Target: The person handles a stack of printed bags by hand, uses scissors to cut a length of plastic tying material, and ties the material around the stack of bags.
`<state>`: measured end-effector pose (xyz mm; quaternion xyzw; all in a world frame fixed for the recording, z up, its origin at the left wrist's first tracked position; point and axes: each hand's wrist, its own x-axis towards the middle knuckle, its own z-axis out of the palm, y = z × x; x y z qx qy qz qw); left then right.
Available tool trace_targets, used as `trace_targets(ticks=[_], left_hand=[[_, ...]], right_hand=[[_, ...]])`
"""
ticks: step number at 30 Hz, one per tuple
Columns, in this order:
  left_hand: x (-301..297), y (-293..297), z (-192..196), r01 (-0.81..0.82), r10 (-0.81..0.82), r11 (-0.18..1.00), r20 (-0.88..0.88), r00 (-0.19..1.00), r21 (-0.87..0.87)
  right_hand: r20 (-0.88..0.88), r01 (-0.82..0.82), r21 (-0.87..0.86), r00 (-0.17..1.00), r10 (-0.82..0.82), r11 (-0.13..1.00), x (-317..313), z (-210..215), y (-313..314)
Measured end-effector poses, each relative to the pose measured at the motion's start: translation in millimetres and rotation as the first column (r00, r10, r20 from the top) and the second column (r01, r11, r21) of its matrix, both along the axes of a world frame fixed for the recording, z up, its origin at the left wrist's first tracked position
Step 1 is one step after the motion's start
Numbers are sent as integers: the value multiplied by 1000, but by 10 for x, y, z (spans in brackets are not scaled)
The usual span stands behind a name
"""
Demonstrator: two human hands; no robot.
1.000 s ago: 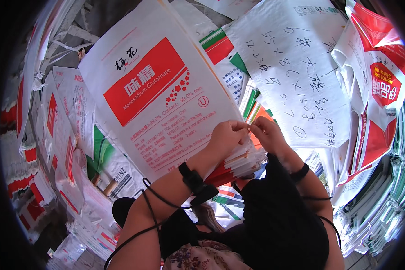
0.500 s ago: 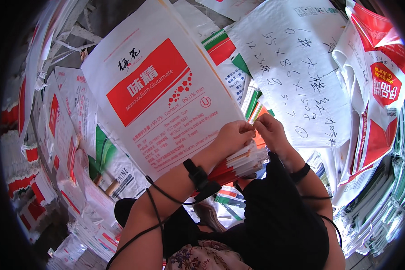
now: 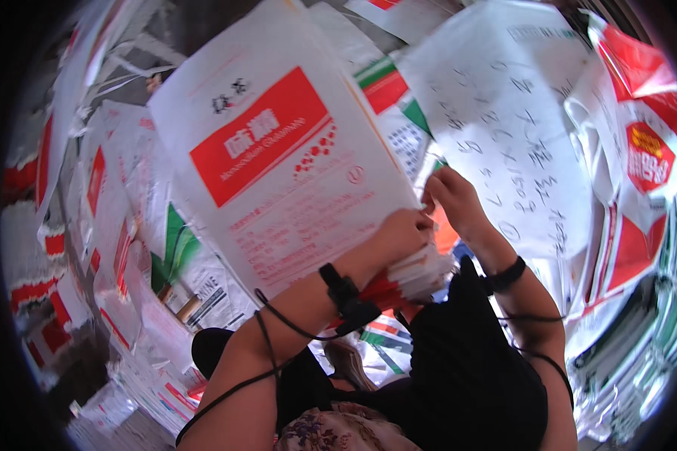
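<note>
A large white printed bag point(image 3: 263, 218) with a red panel lies slanted in front of me, apparently on top of a stack. At the bag's lower right corner my left hand point(image 3: 402, 234) is closed, its fingers gripping the edge. Just right of and above it is my right hand point(image 3: 459, 201), fingers bent and pinched together; whatever they hold is too small or blurred to make out. Below my left hand, the layered white and red ends of folded bags point(image 3: 421, 274) jut out over my knees.
To the right lies a white sheet point(image 3: 496, 128) with handwriting, beside crumpled red and white bags point(image 3: 639, 158). Stacked green-edged bags point(image 3: 647, 323) line the far right. More bags point(image 3: 116, 203) and bundled stacks point(image 3: 34, 293) crowd the left. A black cable point(image 3: 293, 331) trails from my left wrist.
My right hand has moved up and slightly apart from the left hand, which stays at the bag's corner. The whole view has shifted a little and is blurred.
</note>
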<state>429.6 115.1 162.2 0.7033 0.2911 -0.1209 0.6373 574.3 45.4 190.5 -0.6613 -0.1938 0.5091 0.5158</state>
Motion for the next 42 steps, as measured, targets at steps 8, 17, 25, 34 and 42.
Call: trace_targets(ticks=[8, 17, 25, 34, 42], left_hand=[[38, -89, 143, -246, 229, 928, -91, 969, -279], [-28, -94, -66, -407, 374, 734, -177, 910, -544], [-85, -46, 7, -425, 379, 668, -212, 901, -611], [-109, -49, -111, -179, 274, 892, 182, 944, -414], [22, 218, 214, -8, 15, 997, 96, 995, -80]], right_hand=[[735, -315, 113, 665, 135, 942, 99, 77, -13], [552, -241, -246, 762, 340, 939, -214, 111, -517], [689, -353, -430, 467, 554, 831, -231, 214, -638], [683, -407, -293, 543, 488, 865, -163, 152, -751], [411, -199, -240, 866, 285, 950, -130, -216, -767]])
